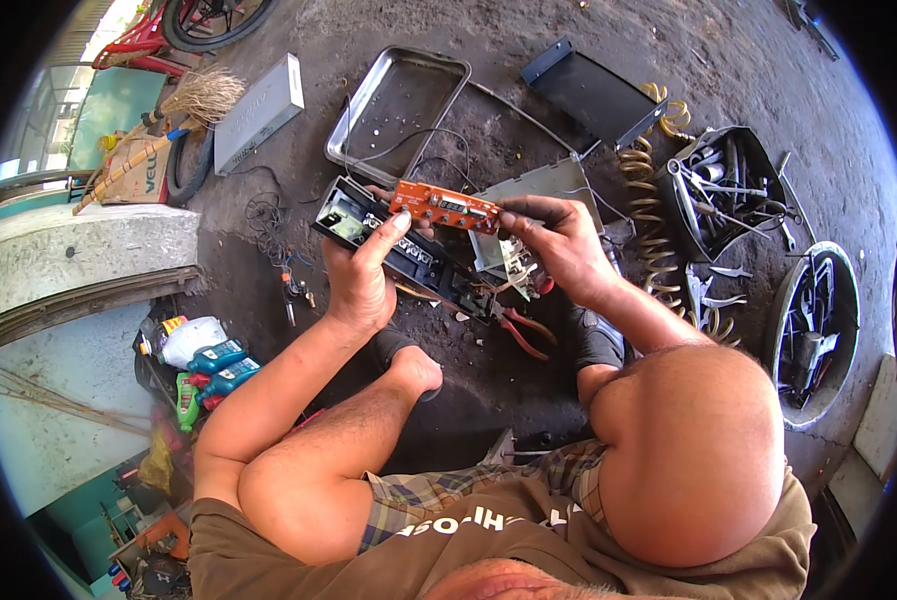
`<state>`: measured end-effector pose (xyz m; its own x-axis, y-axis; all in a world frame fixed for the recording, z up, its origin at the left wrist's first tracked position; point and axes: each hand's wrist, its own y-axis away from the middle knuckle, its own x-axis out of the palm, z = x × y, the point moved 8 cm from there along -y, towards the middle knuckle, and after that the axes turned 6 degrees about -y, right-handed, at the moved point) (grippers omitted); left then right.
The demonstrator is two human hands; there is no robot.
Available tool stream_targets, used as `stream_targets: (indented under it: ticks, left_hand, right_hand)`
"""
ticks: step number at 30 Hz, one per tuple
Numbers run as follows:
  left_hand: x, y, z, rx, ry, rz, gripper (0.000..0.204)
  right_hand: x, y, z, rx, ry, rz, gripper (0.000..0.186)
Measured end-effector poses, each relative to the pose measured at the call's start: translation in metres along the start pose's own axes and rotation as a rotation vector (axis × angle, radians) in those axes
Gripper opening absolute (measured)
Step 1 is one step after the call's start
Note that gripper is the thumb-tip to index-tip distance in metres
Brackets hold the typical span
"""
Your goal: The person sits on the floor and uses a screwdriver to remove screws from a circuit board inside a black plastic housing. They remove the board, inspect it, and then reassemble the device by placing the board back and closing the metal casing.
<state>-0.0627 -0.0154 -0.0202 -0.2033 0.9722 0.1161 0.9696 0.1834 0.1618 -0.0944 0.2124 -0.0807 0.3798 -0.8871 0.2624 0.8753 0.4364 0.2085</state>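
Here you hold an orange circuit board (445,207) level between both hands, above the dirt floor (529,60). Your left hand (361,278) has its fingers closed on the board's left end, thumb up against the edge; your right hand (561,245) pinches the right end, fingers closed on it.

Just under the board lies an open black device chassis (409,255), with a grey metal cover plate (544,185) behind the board's right end. Red-handled pliers (524,335) lie on the floor below the board, beside your right wrist. Beyond the board sits a shallow metal tray (399,100), and left of that tray a grey rectangular box (259,112). A black flat panel (594,95) lies to the board's upper right, next to a yellow coiled hose (654,215) and two round tubs of wrenches (724,190).

Well left of the board, by your left elbow, stand teal plastic bottles (224,365), a white jug (194,338) with a yellow and red label, and a green bottle (187,400). A brown cardboard box (134,165) with dark printed lettering sits far left, under a straw broom (184,105).
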Motion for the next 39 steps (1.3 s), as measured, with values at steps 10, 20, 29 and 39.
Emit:
stream_targets:
  ticks: [10, 20, 29, 39]
  left_hand:
    - [-0.003, 0.003, -0.002, 0.06, 0.045, 0.071, 0.035]
    - [-0.009, -0.001, 0.005, -0.019, 0.112, 0.045, 0.035]
    - [-0.047, -0.021, 0.004, -0.037, 0.312, 0.023, 0.03]
    - [-0.056, -0.036, -0.024, -0.025, 0.445, 0.015, 0.028]
  right_hand:
    - [-0.004, -0.003, 0.002, -0.178, -0.022, -0.05, 0.023]
    - [-0.006, 0.0, 0.005, -0.06, -0.081, -0.127, 0.016]
    - [-0.03, -0.003, -0.031, 0.177, -0.416, -0.312, 0.019]
    - [-0.067, -0.002, -0.09, 0.3, -0.252, -0.616, 0.027]
